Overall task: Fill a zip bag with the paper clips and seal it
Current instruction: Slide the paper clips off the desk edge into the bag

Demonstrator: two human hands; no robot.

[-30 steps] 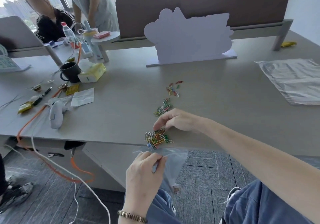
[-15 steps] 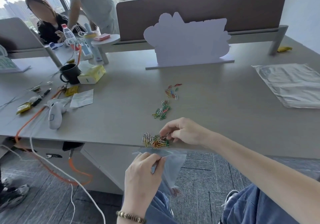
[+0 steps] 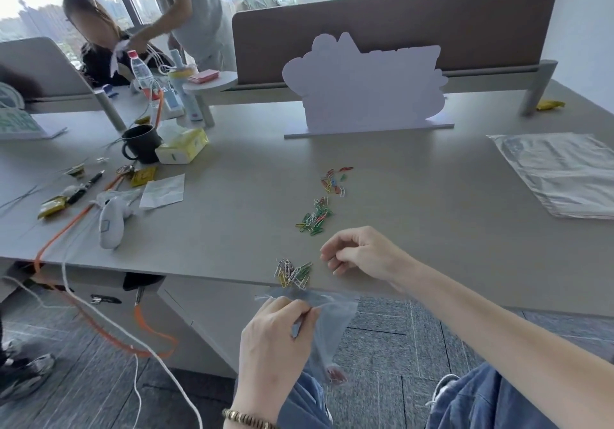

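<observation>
- Head view, hands: your left hand (image 3: 277, 335) pinches the upper edge of the zip bag (image 3: 327, 332) between thumb and fingers, just below the front edge of the desk (image 3: 232, 216). The bag hangs down toward your lap, mouth up, with a few reddish clips visible at its bottom corner.
- Head view, right hand: your right hand (image 3: 362, 254) rests on the desk, fingers loosely curled; whether it holds any clips, you cannot tell.
- Head view, task items: the nearest pile of paper clips (image 3: 294, 272) lies at the very desk edge, directly above the bag mouth and just to the left of your right hand. A green cluster (image 3: 314, 217) sits further back, and a mixed cluster (image 3: 334, 181) further back again; the three run roughly in a line away from you.
- Key relation: the near pile lies between your right fingertips and the bag opening, so judged from this, a short sweep left and toward you would tip it over the edge into the bag. The right hand is the nearer one.
- Change against the earlier frames: your right hand has drawn back to the right, off the near pile, which now sits exposed. That pile looks thinner, with fewer orange clips. The left-hand grip on the bag is unchanged.
</observation>
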